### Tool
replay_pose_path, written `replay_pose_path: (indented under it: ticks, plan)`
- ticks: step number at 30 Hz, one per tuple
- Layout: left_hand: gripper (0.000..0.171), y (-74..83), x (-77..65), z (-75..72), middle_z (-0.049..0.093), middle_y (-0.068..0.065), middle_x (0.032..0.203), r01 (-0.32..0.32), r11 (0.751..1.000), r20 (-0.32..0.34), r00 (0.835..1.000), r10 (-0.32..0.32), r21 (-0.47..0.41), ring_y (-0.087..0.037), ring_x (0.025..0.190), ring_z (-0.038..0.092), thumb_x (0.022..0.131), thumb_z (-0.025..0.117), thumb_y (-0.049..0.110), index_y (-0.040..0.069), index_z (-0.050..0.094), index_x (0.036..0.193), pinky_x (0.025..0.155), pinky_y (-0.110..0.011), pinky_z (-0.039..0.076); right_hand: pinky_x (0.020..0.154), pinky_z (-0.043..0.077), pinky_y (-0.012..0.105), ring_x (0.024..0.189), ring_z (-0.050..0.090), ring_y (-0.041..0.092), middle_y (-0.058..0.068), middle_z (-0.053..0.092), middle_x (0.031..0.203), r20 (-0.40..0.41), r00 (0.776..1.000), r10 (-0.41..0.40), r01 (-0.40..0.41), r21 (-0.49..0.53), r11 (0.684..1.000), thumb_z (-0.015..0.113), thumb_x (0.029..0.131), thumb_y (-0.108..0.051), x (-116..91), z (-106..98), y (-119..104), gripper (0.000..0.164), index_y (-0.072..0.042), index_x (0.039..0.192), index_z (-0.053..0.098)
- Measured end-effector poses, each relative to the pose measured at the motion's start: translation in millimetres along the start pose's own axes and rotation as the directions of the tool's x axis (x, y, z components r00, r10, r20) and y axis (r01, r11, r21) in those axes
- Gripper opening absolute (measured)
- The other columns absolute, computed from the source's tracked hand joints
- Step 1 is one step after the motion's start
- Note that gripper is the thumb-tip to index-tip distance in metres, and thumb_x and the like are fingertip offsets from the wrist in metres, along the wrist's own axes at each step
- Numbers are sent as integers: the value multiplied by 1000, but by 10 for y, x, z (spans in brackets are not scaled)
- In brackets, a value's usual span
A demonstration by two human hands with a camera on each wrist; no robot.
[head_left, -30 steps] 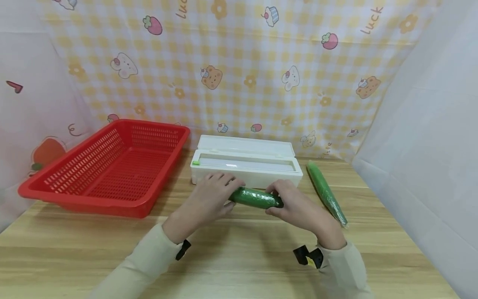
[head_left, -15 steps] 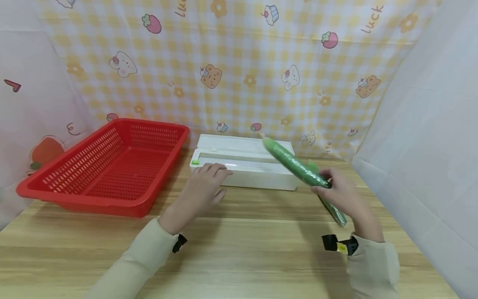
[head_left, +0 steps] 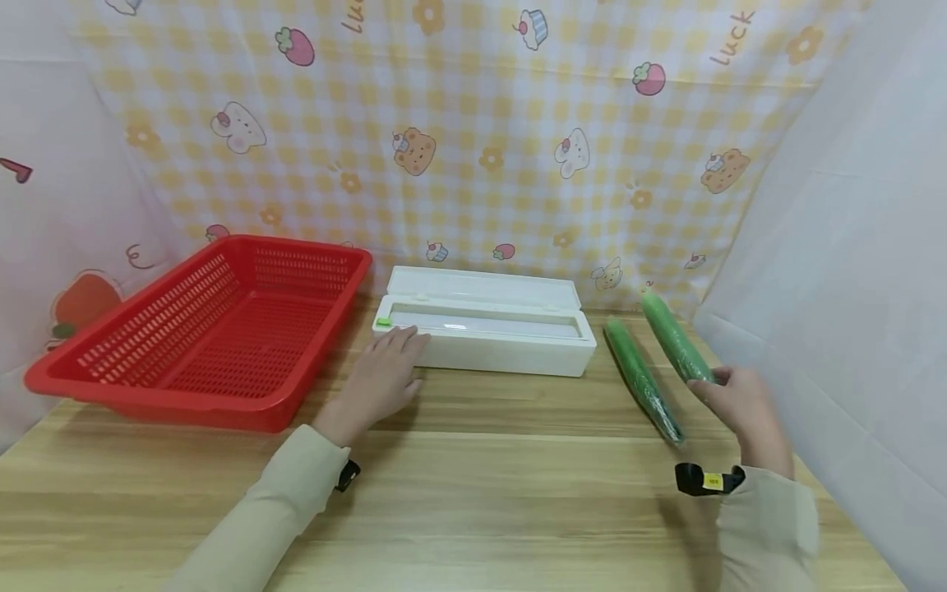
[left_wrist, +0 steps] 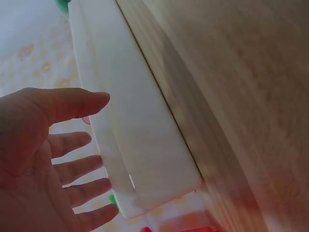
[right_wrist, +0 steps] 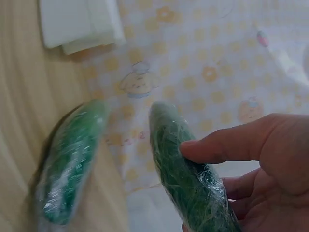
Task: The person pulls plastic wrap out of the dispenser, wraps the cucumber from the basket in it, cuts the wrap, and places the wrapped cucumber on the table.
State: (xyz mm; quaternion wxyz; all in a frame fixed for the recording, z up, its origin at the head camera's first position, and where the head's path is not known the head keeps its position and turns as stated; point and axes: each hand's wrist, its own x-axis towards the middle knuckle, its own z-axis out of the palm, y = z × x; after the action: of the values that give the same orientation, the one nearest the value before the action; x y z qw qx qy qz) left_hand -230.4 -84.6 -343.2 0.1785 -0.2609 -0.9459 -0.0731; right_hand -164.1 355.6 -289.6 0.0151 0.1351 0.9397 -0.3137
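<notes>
— Where's the wrapped cucumber (head_left: 676,339)?
— Right of frame, its near end gripped by the right hand (head_left: 740,404); second cucumber (head_left: 640,380) just left.
— The left hand (head_left: 377,380)?
— Fingers straight, at the white dispenser box (head_left: 510,345); holding nothing.

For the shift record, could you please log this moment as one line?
left hand: open, at film dispenser | right hand: holds wrapped cucumber | second wrapped cucumber: on table

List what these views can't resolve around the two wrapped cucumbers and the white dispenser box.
- Film-wrapped green cucumber held in the right hand: near end hidden by the fingers, head view.
- Second wrapped cucumber on the wooden table: motion-blurred, right wrist view.
- White plastic dispenser box: top cut off by the edge, left wrist view; contents unreadable.
- Left hand: contact with box unclear.
</notes>
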Motion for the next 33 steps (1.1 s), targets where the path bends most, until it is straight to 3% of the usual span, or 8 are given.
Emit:
replay_pose_path:
  ticks: [3,8,13,20,33]
  plan:
    - [60,-24,-3,20,46,-20,137,4,1000,3,1000,-4,-7,-37,129,40,82,70,21,3,45,134,106,-51,32,88,40,58,118,38,51,38,33,136,-16,999,39,-39,-7,999,50,93,-36,71,80,109,69,16,134,34]
    - [59,-26,-4,5,45,-20,138,10,999,12,1000,-9,-35,-38,130,39,82,70,20,4,46,133,106,-52,33,83,44,53,112,45,48,38,40,130,-47,999,28,-28,-9,1000,51,93,-32,188,216,256,60,16,128,42]
    - [59,-28,-15,-15,43,-19,140,16,997,31,999,-14,-71,-37,131,38,81,71,19,5,46,133,103,-54,35,91,41,55,115,43,50,39,37,132,-35,998,45,-44,44,998,48,94,-29,270,311,354,60,18,131,37]
    - [57,-31,-28,-5,43,-18,141,8,996,40,999,-4,-86,-37,131,38,82,70,20,5,47,133,105,-52,34,95,39,56,118,40,52,40,34,133,-42,999,26,-25,23,999,49,94,-24,329,369,439,58,15,134,32]
    - [55,-25,-39,-15,43,-17,141,9,994,60,998,-3,-105,-36,131,38,83,69,20,5,49,131,106,-51,33,100,31,61,125,26,55,39,25,139,-28,999,27,-27,12,1000,33,100,-29,338,362,572,57,8,142,23]
